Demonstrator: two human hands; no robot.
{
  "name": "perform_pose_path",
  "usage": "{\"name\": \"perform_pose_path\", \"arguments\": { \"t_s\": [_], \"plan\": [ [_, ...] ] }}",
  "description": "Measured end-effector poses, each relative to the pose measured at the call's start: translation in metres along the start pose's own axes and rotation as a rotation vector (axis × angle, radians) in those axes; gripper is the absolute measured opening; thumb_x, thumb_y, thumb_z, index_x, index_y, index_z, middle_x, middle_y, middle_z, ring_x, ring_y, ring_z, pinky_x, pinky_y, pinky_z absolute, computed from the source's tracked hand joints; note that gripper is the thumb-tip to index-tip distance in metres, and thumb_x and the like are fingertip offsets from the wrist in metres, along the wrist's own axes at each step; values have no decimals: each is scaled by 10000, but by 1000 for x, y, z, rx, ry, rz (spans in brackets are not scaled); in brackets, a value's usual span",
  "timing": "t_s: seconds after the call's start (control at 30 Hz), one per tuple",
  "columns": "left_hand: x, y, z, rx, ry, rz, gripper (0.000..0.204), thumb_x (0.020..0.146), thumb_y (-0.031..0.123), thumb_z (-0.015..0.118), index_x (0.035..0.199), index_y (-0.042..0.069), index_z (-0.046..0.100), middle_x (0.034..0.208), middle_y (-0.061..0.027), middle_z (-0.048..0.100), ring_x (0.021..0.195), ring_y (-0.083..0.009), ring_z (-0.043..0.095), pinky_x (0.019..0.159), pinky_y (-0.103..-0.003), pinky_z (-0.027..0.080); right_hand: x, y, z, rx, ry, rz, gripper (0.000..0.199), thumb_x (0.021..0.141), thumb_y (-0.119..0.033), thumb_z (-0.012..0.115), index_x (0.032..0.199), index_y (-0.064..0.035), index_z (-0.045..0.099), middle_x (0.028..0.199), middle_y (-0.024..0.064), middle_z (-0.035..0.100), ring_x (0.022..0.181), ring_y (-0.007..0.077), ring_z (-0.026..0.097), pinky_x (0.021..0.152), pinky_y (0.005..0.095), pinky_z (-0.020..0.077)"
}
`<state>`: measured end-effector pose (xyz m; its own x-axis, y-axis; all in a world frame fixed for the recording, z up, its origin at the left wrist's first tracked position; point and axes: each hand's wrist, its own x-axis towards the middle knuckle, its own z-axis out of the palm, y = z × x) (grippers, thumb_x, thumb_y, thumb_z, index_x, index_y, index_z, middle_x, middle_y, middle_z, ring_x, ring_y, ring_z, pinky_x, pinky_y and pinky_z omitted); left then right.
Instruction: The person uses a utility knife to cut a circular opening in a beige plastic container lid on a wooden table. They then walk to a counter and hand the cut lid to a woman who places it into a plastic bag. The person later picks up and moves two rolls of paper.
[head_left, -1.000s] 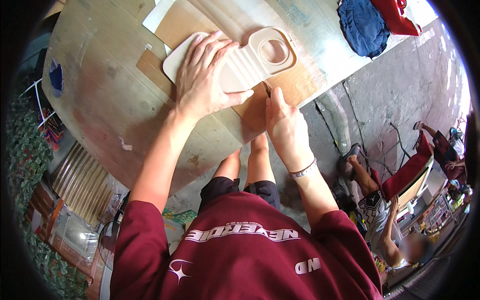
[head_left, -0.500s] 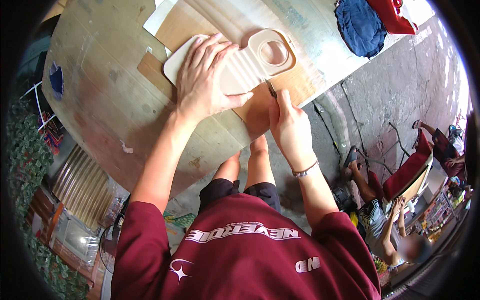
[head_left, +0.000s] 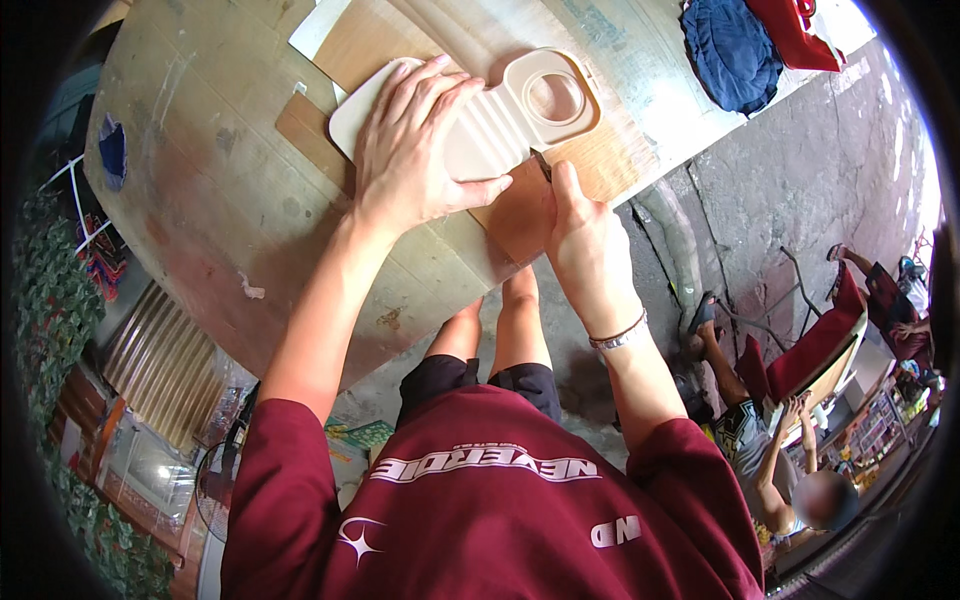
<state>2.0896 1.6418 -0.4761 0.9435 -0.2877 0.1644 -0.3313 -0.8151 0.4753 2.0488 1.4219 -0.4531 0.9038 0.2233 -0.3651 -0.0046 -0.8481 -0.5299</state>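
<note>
Splaying left hand over beige tray, right hand curled round mostly hidden tool

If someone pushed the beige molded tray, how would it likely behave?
The beige tray is probably fairly stiff, since its ridged body shows no obvious bending under the left hand. It looks light for its size, being shallow. Lying flat, it would likely slide rather than roll.

From my head, the wide fisheye looks down past my shirt onto the table — near enough to show my left hand over it and my right hand at its edge — with floor to its right.
</note>
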Motion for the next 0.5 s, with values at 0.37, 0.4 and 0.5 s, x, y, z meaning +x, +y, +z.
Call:
{"name": "perform_pose_path", "arguments": {
  "t_s": [0.37, 0.4, 0.5],
  "plan": [
    [1, 0, -1, -3, -1, 7, 903, 629, 453, 892, 1387, 68, 589, 1365, -127, 609, 1393, -368, 484, 1229, -556, 306, -10, -3, -8, 1, -97, 111, 171, 1045, -205, 561, 1132, -69, 503, 687, 261, 647, 677, 471, 677, 557, 572, 519],
    [1, 1, -2, 0, -6, 4, 903, 625, 447, 894, 1386, 67, 589, 1368, -130, 606, 1392, -368, 485, 1229, -558, 305, -15, -1, -17, 18, -122, 107, 161, 1041, -199, 573, 1110, -66, 515, 697, 264, 645, 690, 465, 682, 563, 574, 503],
    [1, 2, -9, -3, -5, 14, 893, 616, 423, 900, 1376, 69, 593, 1370, -144, 598, 1385, -369, 489, 1231, -562, 304, -11, 7, -54, 81, 119, 71, 150, 1041, -172, 621, 1036, -48, 537, 673, 241, 604, 642, 466, 647, 544, 501, 472]
  ]
}}
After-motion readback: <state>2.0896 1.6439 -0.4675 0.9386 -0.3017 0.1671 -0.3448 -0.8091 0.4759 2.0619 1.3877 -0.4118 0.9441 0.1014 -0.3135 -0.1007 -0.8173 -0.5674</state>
